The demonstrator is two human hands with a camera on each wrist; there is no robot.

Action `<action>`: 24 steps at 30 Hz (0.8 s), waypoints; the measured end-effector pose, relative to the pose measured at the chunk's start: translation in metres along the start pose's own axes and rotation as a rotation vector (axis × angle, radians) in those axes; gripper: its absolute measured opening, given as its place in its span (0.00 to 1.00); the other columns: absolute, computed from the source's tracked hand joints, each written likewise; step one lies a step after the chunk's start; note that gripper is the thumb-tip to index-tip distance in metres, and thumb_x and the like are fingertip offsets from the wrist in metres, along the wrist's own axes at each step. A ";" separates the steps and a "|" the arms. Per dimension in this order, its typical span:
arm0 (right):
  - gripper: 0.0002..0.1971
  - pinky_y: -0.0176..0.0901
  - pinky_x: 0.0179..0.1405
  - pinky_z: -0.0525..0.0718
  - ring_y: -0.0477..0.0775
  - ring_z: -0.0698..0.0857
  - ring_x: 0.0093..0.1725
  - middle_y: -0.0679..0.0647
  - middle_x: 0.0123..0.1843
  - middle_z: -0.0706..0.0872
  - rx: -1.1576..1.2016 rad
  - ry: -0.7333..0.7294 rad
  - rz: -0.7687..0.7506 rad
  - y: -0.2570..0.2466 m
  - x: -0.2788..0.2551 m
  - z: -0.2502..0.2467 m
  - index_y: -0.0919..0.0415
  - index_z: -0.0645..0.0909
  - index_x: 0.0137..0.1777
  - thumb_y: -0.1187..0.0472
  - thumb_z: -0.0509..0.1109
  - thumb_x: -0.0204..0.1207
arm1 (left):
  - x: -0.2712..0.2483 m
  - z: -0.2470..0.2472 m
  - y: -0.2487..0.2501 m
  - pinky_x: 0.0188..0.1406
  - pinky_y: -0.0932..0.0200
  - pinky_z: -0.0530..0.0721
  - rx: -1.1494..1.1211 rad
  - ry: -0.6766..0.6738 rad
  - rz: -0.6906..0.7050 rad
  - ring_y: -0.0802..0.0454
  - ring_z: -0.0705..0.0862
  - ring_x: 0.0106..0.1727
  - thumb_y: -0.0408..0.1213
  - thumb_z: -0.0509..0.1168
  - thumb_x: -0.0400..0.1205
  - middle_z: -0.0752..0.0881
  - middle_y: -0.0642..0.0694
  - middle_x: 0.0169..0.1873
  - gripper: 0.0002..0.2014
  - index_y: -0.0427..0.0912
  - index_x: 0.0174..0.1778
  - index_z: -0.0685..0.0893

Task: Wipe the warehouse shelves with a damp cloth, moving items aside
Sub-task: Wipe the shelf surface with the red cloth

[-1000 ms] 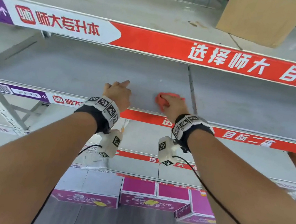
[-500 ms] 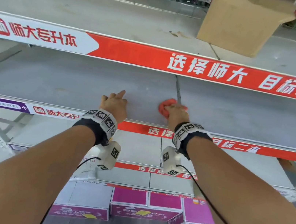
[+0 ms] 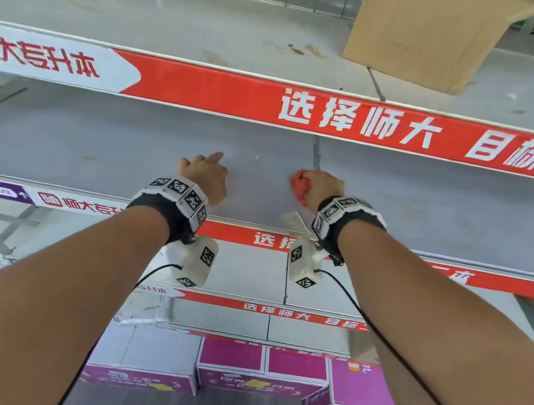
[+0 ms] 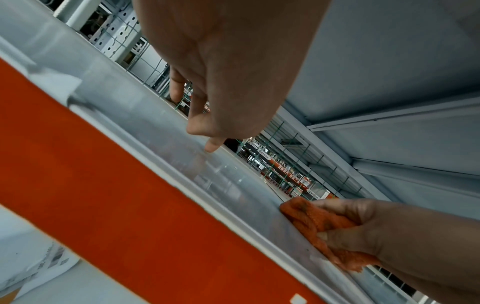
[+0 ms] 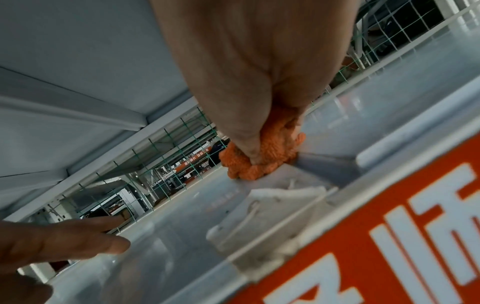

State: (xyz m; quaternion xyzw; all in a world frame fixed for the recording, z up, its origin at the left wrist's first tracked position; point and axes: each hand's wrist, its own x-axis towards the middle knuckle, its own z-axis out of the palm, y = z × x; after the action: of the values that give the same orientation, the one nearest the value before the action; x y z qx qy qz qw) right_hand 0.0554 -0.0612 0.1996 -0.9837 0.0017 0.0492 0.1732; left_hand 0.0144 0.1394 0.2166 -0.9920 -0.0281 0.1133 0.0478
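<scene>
Fingers [image 5: 254, 152] of right hand [image 3: 321, 188] bunch orange cloth [image 3: 298, 186] against shelf [image 3: 93, 148].

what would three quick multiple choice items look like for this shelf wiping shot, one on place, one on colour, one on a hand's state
1. Where does the cardboard box stand?
A. on the shelf above the one being wiped
B. on the floor
C. beside the cloth

2. What colour is the cloth?
A. blue
B. orange-red
C. white

3. What is the left hand doing?
A. gripping the cloth
B. holding a box
C. holding nothing, fingers loose over the shelf

Key: 1 A, the cardboard box sits on the higher shelf, behind the red banner. 2 B, the cloth shows orange-red where the right hand bunches it against the shelf. 3 C, the left hand holds nothing, one finger stretched forward, apart from the cloth.
</scene>
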 end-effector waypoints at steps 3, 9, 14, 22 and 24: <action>0.29 0.59 0.66 0.78 0.66 0.79 0.64 0.60 0.66 0.75 0.028 0.075 0.170 -0.012 0.009 -0.001 0.57 0.65 0.76 0.64 0.67 0.75 | 0.006 0.001 -0.020 0.74 0.44 0.61 0.009 0.011 -0.023 0.46 0.62 0.78 0.30 0.55 0.79 0.57 0.50 0.81 0.28 0.49 0.77 0.68; 0.16 0.49 0.52 0.82 0.61 0.82 0.59 0.60 0.61 0.83 0.045 -0.013 0.292 -0.035 0.034 0.011 0.61 0.79 0.62 0.57 0.61 0.78 | 0.019 -0.004 -0.063 0.72 0.46 0.65 0.070 0.021 -0.021 0.44 0.67 0.74 0.30 0.55 0.78 0.70 0.44 0.73 0.27 0.47 0.76 0.70; 0.10 0.47 0.61 0.79 0.59 0.83 0.54 0.57 0.57 0.85 0.197 -0.030 0.148 -0.086 0.005 0.020 0.52 0.74 0.43 0.49 0.54 0.78 | 0.025 0.002 -0.093 0.71 0.45 0.66 0.044 0.038 0.061 0.44 0.68 0.73 0.30 0.54 0.78 0.72 0.45 0.72 0.27 0.50 0.74 0.73; 0.19 0.15 0.39 0.75 0.43 0.79 0.54 0.51 0.69 0.81 0.364 -0.362 -0.245 -0.215 -0.018 0.074 0.56 0.80 0.67 0.58 0.66 0.75 | 0.017 0.008 -0.147 0.73 0.45 0.64 0.074 0.034 0.024 0.45 0.68 0.75 0.33 0.52 0.83 0.74 0.47 0.72 0.21 0.48 0.72 0.75; 0.20 0.22 0.57 0.72 0.48 0.78 0.66 0.52 0.73 0.77 0.266 -0.321 -0.220 -0.204 -0.022 0.069 0.57 0.78 0.71 0.63 0.63 0.79 | 0.017 0.010 -0.154 0.75 0.46 0.61 0.063 -0.008 0.005 0.47 0.67 0.76 0.32 0.51 0.83 0.74 0.49 0.72 0.22 0.51 0.72 0.75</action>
State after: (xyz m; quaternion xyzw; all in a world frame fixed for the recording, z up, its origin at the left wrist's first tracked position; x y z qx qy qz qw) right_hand 0.0315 0.1538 0.2067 -0.9261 -0.1267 0.1852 0.3034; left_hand 0.0217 0.2940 0.2190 -0.9897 -0.0220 0.1180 0.0783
